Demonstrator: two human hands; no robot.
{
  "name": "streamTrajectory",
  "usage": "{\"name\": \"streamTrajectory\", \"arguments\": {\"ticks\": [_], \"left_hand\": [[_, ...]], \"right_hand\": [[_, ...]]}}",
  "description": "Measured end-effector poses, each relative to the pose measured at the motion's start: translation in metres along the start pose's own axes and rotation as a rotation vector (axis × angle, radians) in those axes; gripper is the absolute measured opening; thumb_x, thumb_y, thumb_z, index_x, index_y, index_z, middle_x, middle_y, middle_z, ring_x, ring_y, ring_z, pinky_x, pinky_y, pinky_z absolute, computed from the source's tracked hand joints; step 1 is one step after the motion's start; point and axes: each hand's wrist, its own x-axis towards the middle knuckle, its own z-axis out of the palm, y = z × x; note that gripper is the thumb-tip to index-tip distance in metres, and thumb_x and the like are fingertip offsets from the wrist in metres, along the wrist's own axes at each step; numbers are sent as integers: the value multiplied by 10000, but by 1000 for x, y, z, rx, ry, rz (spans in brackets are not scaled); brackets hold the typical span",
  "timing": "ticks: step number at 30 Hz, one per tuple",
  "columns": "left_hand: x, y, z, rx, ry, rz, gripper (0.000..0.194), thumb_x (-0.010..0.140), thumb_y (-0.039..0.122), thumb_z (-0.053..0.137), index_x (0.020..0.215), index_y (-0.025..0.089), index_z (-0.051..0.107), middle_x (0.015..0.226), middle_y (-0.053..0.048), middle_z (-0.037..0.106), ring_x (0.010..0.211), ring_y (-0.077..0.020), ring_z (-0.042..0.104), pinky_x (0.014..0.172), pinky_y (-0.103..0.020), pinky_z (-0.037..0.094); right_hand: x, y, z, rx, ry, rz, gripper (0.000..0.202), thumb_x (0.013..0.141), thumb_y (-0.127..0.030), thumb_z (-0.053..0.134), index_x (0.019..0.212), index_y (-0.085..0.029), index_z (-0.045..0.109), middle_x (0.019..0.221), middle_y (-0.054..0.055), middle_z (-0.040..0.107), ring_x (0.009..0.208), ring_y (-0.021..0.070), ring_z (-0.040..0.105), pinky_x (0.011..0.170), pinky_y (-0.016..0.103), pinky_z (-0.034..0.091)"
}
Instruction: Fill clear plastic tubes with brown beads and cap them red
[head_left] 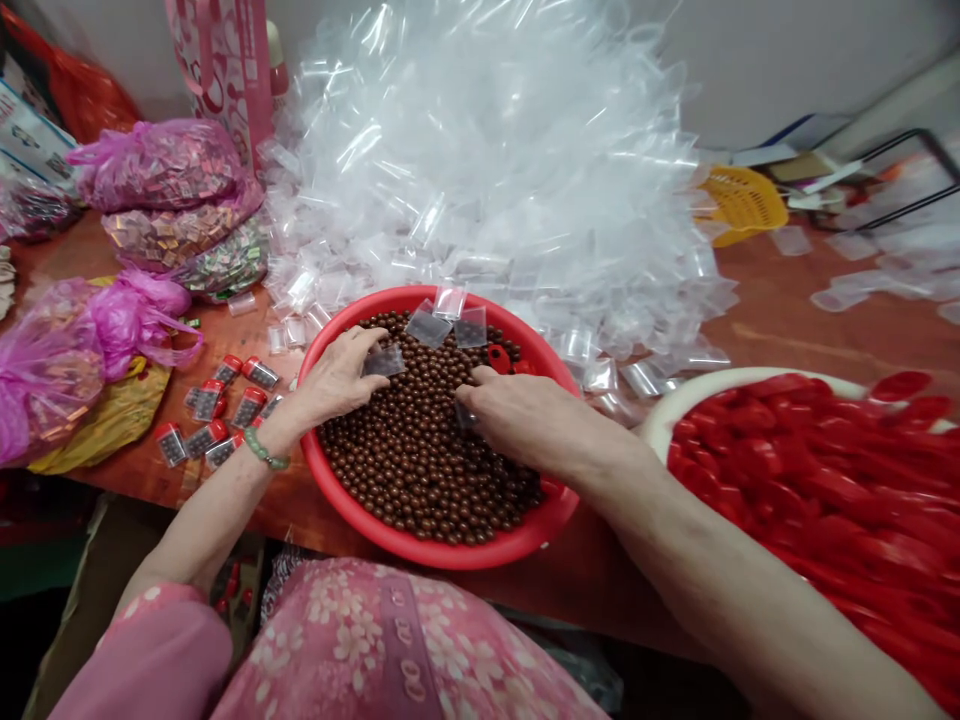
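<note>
A red basin (435,556) on the reddish-brown table (780,330) holds small, round, glossy brown balls (420,480), crowded together with bright glints on top. The 2 hands are inside its rim.

The left hand (341,372) reaches over the balls with its thumb and fingers apart; a clear box (385,361), small, flat-sided and see-through, sits between them. I cannot tell whether they press on it.

The right hand (525,412) is turned down over the balls, its fingers bent and partly hidden. Another clear box (466,416), looking dark against the balls, shows at the fingertips; I cannot tell how firmly they pinch it.

Near the basin's far rim, 3 loose boxes (428,326) lie overlapping or close together, shiny and colourless. Red caps (499,358) rest on the balls beyond the right hand.

Left of the basin, filled boxes (206,438) with red tops show dark contents through clear walls. Behind it rises a glossy heap of clear plastic pieces (487,150).
</note>
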Motion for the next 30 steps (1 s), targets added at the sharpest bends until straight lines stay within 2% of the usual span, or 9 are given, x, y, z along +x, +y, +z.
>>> {"name": "streamTrajectory", "arguments": {"ticks": [3,7,12,15,18,22,25,27,30], "left_hand": [[-14,6,-5,-89,-30,46,407,773,135,658,1172,133,580,1159,-110,600,1062,-199,584,955,-377,485],[-23,12,-8,-148,-32,93,346,756,103,661,1092,143,591,1109,-95,603,1043,-196,585,921,-366,502],[-26,13,-6,-277,-34,87,324,745,101,678,1050,157,584,1074,-80,612,988,-177,599,878,-337,526],[-28,15,-5,-307,-23,93,300,753,116,688,1032,154,586,1045,-73,627,963,-173,610,879,-335,527],[-31,22,-8,-153,13,76,296,774,147,689,1054,148,593,1047,-79,644,970,-190,612,892,-354,515],[-32,34,-13,270,-32,51,256,821,164,619,1074,129,603,1072,-120,642,1016,-245,589,903,-396,500],[-28,43,-13,596,-140,78,160,811,100,551,950,102,630,991,-154,643,985,-285,575,821,-399,504],[-24,50,-10,757,-216,106,166,803,45,500,877,83,644,913,-173,645,918,-293,586,731,-389,498],[-17,62,-3,831,-354,146,223,810,-2,452,826,63,665,847,-186,659,836,-288,617,645,-365,476]], "right_hand": [[6,-11,10,36,9,-51,340,835,13,361,919,-93,673,911,184,638,736,251,663,577,329,406],[18,-21,20,133,4,-174,305,771,25,433,908,-101,674,941,151,665,774,222,668,654,308,453],[28,-13,28,296,39,-251,253,773,-71,544,1003,-119,636,1033,99,680,920,199,652,803,283,489],[29,-6,38,599,126,-239,301,797,-182,608,1097,-154,599,1047,56,685,941,189,638,837,305,501],[25,-1,46,983,233,-227,319,777,-320,681,1054,-179,609,1014,36,681,939,203,625,872,349,496],[16,2,48,1194,281,-191,404,730,-418,726,1050,-200,608,963,27,661,865,193,614,825,351,506],[10,4,49,1238,297,-146,416,737,-421,716,1071,-204,596,930,25,650,789,176,603,744,326,512],[9,4,50,1195,316,-140,376,749,-395,703,1053,-202,597,916,20,644,775,167,595,737,316,505],[8,5,50,1117,349,-129,330,770,-365,680,1039,-198,588,849,5,631,718,152,577,695,296,495]]}}
